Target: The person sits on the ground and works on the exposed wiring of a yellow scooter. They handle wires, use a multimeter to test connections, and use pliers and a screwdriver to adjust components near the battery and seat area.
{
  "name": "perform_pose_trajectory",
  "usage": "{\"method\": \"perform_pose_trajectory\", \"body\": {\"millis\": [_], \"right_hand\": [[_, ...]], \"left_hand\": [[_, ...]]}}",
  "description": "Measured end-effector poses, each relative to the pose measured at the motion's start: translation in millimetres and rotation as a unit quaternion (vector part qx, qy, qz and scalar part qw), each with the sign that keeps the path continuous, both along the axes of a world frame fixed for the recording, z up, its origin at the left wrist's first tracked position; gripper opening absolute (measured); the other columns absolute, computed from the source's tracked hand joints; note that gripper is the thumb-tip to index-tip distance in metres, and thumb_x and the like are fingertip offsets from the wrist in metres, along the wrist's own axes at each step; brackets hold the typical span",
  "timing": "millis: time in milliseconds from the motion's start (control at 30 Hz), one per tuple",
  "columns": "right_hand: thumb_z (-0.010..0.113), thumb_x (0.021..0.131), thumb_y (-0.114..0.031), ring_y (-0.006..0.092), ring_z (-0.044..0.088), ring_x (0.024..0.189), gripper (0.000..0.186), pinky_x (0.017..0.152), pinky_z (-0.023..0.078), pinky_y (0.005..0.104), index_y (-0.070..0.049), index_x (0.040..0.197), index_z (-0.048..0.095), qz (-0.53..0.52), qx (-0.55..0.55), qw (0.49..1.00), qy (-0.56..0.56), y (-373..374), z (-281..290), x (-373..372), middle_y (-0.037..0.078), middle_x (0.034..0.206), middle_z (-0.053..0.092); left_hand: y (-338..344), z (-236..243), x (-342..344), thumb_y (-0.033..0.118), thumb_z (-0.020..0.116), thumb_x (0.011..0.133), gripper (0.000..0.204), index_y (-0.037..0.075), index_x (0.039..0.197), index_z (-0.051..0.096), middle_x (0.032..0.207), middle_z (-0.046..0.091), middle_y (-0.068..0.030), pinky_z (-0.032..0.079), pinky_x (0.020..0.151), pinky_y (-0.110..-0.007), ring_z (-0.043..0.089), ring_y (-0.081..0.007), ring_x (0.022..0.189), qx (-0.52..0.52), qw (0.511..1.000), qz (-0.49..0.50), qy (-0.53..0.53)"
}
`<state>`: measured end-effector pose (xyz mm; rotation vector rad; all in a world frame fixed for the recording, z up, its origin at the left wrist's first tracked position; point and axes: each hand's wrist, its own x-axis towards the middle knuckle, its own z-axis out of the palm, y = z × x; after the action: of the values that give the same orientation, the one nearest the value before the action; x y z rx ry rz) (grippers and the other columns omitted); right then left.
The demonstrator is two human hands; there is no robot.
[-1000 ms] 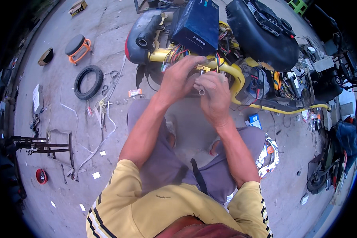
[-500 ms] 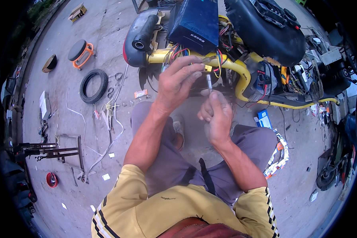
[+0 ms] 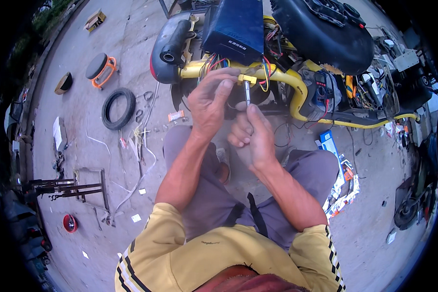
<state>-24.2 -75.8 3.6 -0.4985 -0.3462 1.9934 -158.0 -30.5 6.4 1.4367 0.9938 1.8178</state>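
My right hand (image 3: 252,138) is closed round a socket driver, its thumb along the tool. The silver shaft (image 3: 247,92) points up from the fist, its tip at a small yellow bracket (image 3: 247,79). That bracket sits by the yellow frame tube (image 3: 289,80) of a partly stripped scooter. My left hand (image 3: 210,100) reaches to the bracket's left side with fingers stretched out and thumb apart; its fingertips are at the bracket's edge. Coloured wires (image 3: 266,73) hang right of the bracket, below a dark blue box (image 3: 236,36). The driver's handle is hidden in my fist.
A black seat (image 3: 326,41) is tipped up at the right, near a meter (image 3: 321,90) with leads. On the ground lie a tyre (image 3: 118,109), a blue carton (image 3: 328,142) and a metal frame (image 3: 102,190). An orange-legged stool (image 3: 102,70) stands at the left.
My left thumb has drawn back from the bracket, and the left fingers have shifted left, baring more of it. The driver's tip has come up to the bracket. The whole view has shifted slightly.
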Motion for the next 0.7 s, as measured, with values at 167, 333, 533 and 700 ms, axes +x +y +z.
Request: {"method": "perform_pose_trajectory", "body": {"millis": [167, 333, 533, 700], "right_hand": [[0.045, 0.109, -0.037, 0.0085, 0.027, 0.050, 0.032, 0.050, 0.025, 0.0247, -0.009, 0.109, 0.061, 0.083, -0.066, 0.961, 0.254, 2.8, -7.2, -9.7, -0.005, 0.064, 0.031], [0.044, 0.107, -0.028, 0.0067, 0.031, 0.053, 0.026, 0.052, 0.028, 0.0246, -0.008, 0.104, 0.060, -0.049, -0.021, 0.999, 0.004, -4.4, 2.3, -22.6, -0.006, 0.066, 0.036], [0.044, 0.105, -0.021, 0.0038, 0.039, 0.058, 0.026, 0.054, 0.033, 0.0213, -0.002, 0.110, 0.060, -0.141, 0.126, 0.926, -0.328, -4.5, 2.7, -24.9, -0.004, 0.073, 0.049], [0.050, 0.104, -0.014, 0.0041, 0.046, 0.062, 0.021, 0.054, 0.037, 0.0210, -0.001, 0.115, 0.061, -0.092, 0.119, 0.932, -0.331, -4.3, 17.9, -15.2, -0.001, 0.080, 0.057]], "left_hand": [[-1.6, 3.9, -1.6, 0.005, 0.063, 0.099, 0.015, -0.006, 0.105, 0.071, 0.114, 0.071, -0.0149, 0.052, 0.089, -0.030, 0.065, -0.0181, 0.103, 0.000, 1.000, -0.008, 0.014], [-0.1, 5.2, -2.9, 0.002, 0.064, 0.098, 0.014, -0.006, 0.106, 0.071, 0.113, 0.071, -0.0139, 0.053, 0.087, -0.030, 0.066, -0.0181, 0.101, 0.031, 0.999, -0.001, 0.036], [1.1, 5.6, -1.7, 0.000, 0.065, 0.095, 0.012, -0.004, 0.105, 0.071, 0.109, 0.071, -0.0134, 0.054, 0.084, -0.031, 0.068, -0.0203, 0.097, 0.094, 0.990, 0.036, 0.103], [-3.5, 12.5, 2.0, 0.001, 0.064, 0.097, 0.011, -0.003, 0.103, 0.072, 0.109, 0.072, -0.0130, 0.054, 0.084, -0.030, 0.068, -0.0185, 0.095, 0.113, 0.983, 0.043, 0.140]]}}
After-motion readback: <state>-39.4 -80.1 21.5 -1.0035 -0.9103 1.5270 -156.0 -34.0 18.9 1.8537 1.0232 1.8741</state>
